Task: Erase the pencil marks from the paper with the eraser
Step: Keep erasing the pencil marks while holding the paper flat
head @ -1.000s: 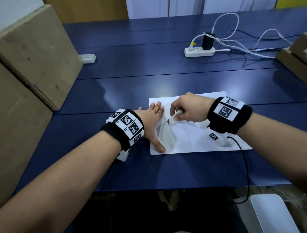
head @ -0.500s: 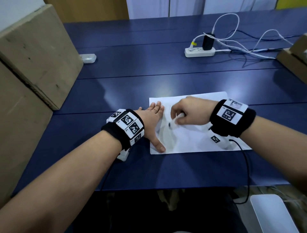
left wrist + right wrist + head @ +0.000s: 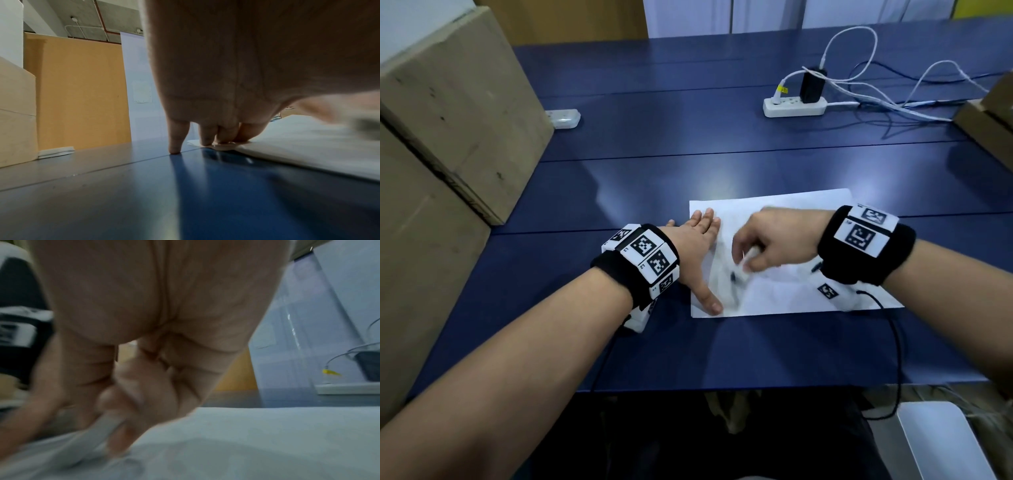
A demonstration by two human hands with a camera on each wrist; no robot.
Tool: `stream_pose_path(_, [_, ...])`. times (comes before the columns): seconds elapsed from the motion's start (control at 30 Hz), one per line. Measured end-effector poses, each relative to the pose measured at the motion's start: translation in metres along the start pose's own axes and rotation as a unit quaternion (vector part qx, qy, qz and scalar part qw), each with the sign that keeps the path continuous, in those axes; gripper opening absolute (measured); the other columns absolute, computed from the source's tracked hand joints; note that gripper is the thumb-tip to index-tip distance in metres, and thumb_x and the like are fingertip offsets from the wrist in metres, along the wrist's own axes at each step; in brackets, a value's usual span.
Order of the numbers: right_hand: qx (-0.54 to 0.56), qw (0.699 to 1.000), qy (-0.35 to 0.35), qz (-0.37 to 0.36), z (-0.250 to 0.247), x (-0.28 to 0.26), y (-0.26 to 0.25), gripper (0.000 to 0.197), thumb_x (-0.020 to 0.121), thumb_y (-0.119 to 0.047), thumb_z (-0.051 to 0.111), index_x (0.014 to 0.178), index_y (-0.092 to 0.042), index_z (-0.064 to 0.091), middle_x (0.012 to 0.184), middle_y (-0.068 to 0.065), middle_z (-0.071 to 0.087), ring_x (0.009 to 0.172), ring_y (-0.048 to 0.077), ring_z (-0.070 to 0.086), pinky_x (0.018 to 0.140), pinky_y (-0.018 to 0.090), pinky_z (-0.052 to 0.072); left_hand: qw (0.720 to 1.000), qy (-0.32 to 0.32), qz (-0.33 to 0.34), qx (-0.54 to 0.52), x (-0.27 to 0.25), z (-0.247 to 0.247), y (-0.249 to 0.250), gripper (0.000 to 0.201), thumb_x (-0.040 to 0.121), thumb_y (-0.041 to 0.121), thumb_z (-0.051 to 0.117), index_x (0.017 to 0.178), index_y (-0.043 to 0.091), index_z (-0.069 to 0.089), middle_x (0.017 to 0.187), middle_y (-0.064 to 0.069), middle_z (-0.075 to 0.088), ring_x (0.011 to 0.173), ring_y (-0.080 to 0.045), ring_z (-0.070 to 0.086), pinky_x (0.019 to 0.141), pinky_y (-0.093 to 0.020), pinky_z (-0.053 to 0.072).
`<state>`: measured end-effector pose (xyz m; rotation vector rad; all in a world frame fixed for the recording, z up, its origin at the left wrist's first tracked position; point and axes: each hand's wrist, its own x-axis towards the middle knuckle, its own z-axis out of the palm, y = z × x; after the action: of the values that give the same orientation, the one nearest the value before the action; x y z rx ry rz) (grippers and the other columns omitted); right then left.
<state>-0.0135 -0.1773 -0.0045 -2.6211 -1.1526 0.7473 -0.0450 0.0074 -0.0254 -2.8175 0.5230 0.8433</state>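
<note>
2 hands share the work on 1 sheet of white paper (image 3: 791, 212) lying on the blue table (image 3: 688, 154). The left hand (image 3: 697, 246) lies flat with its fingers (image 3: 205, 138) straight on the sheet's left edge, likely to keep it from sliding. The right hand (image 3: 774, 243) is clamped on a white eraser (image 3: 748, 262), its dark tip pressed to the paper near the left hand, blurred mid-stroke. Pencil marks are too faint to make out. No readable writing; only coded squares on the wristbands (image 3: 859, 236)
</note>
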Motion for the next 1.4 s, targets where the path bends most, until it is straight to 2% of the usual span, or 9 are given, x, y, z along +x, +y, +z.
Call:
stream_pose_path(0.1, [0.033, 0.995, -0.089, -0.020, 0.004, -0.007, -0.010, 0.018, 0.080, -0.031, 0.072, 0.098, -0.026, 0.071, 0.065, 0.007, 0.069, 0.051, 0.023, 0.061, 0.059, 0.027, 0.053, 1.000, 0.000, -0.002, 0.006, 0.001, 0.001, 0.000, 0.159, 0.046, 0.085, 0.071, 0.152, 0.012, -0.023, 0.160, -0.004, -0.026, 0.149, -0.019, -0.017, 0.120, -0.054, 0.008])
stream_pose_path(0.2, [0.024, 0.999, 0.005, 0.030, -0.003, 0.004, 0.001, 0.012, 0.085, -0.026, 0.069, 0.096, -0.025, 0.069, 0.068, 0.004, 0.071, 0.044, 0.017, 0.061, 0.055, 0.029, 0.057, 1.000, 0.006, 0.002, 0.013, -0.001, 0.000, 0.001, 0.159, 0.047, 0.084, 0.072, 0.152, 0.011, -0.022, 0.160, -0.005, -0.025, 0.149, -0.020, -0.016, 0.120, -0.055, 0.009])
stream_pose_path(0.33, [0.006, 0.988, 0.117, 0.101, -0.008, 0.008, 0.017, 0.015, 0.086, -0.033, 0.066, 0.096, -0.022, 0.067, 0.073, -0.005, 0.066, 0.057, 0.013, 0.062, 0.065, 0.031, 0.055, 1.000, 0.009, 0.003, 0.002, -0.003, -0.001, 0.001, 0.158, 0.048, 0.082, 0.073, 0.152, 0.011, -0.021, 0.161, -0.004, -0.024, 0.149, -0.019, -0.016, 0.120, -0.055, 0.009])
stream_pose_path(0.47, [0.000, 1.000, 0.002, 0.012, 0.001, -0.004, 0.002, 0.016, 0.081, -0.027, 0.070, 0.097, -0.025, 0.071, 0.076, -0.002, 0.069, 0.067, 0.018, 0.061, 0.068, 0.024, 0.049, 1.000, 0.007, 0.002, 0.007, -0.001, 0.000, 0.001, 0.159, 0.047, 0.084, 0.072, 0.152, 0.011, -0.023, 0.160, -0.005, -0.025, 0.149, -0.020, -0.016, 0.120, -0.055, 0.009])
stream_pose_path(0.57, [0.031, 0.998, -0.057, -0.012, 0.004, -0.007, -0.003, 0.015, 0.081, -0.027, 0.071, 0.096, -0.027, 0.071, 0.070, 0.001, 0.070, 0.056, 0.016, 0.062, 0.060, 0.017, 0.048, 1.000, 0.003, -0.001, 0.008, 0.000, 0.001, 0.000, 0.159, 0.047, 0.084, 0.071, 0.151, 0.011, -0.024, 0.160, -0.004, -0.026, 0.149, -0.019, -0.017, 0.120, -0.054, 0.008])
stream_pose_path(0.77, [0.015, 0.991, 0.111, 0.067, -0.007, 0.003, 0.021, 0.010, 0.086, -0.029, 0.066, 0.095, -0.025, 0.068, 0.077, -0.003, 0.071, 0.055, 0.007, 0.063, 0.067, 0.027, 0.051, 1.000, 0.003, 0.003, -0.001, 0.001, 0.001, -0.001, 0.158, 0.046, 0.083, 0.073, 0.152, 0.017, -0.024, 0.160, -0.004, -0.027, 0.149, -0.019, -0.018, 0.120, -0.056, 0.008])
stream_pose_path(0.97, [0.032, 0.997, -0.072, -0.025, 0.008, -0.010, -0.006, 0.019, 0.079, -0.027, 0.071, 0.097, -0.028, 0.071, 0.068, 0.004, 0.070, 0.057, 0.017, 0.063, 0.063, 0.027, 0.053, 1.000, -0.008, 0.007, -0.001, 0.002, 0.000, 0.000, 0.156, 0.046, 0.083, 0.073, 0.150, 0.026, -0.028, 0.158, -0.007, -0.030, 0.148, -0.023, -0.020, 0.120, -0.056, 0.005])
stream_pose_path(1.2, [0.023, 0.992, 0.102, 0.076, -0.008, 0.003, 0.015, 0.008, 0.088, -0.025, 0.063, 0.095, -0.022, 0.066, 0.059, 0.000, 0.068, 0.044, 0.016, 0.064, 0.061, 0.027, 0.055, 1.000, 0.009, 0.009, -0.021, 0.000, 0.002, 0.001, 0.141, 0.057, 0.086, 0.064, 0.152, 0.026, -0.021, 0.160, -0.008, -0.026, 0.149, -0.024, -0.016, 0.119, -0.057, 0.006])
stream_pose_path(1.4, [0.081, 0.993, -0.081, 0.002, 0.005, -0.014, -0.005, 0.013, 0.083, -0.020, 0.069, 0.096, -0.023, 0.070, 0.063, 0.009, 0.068, 0.045, 0.020, 0.059, 0.046, 0.017, 0.047, 1.000, 0.009, -0.002, -0.009, 0.000, 0.001, 0.005, 0.148, 0.051, 0.089, 0.063, 0.153, 0.023, -0.022, 0.160, -0.009, -0.025, 0.150, -0.024, -0.014, 0.120, -0.055, 0.007])
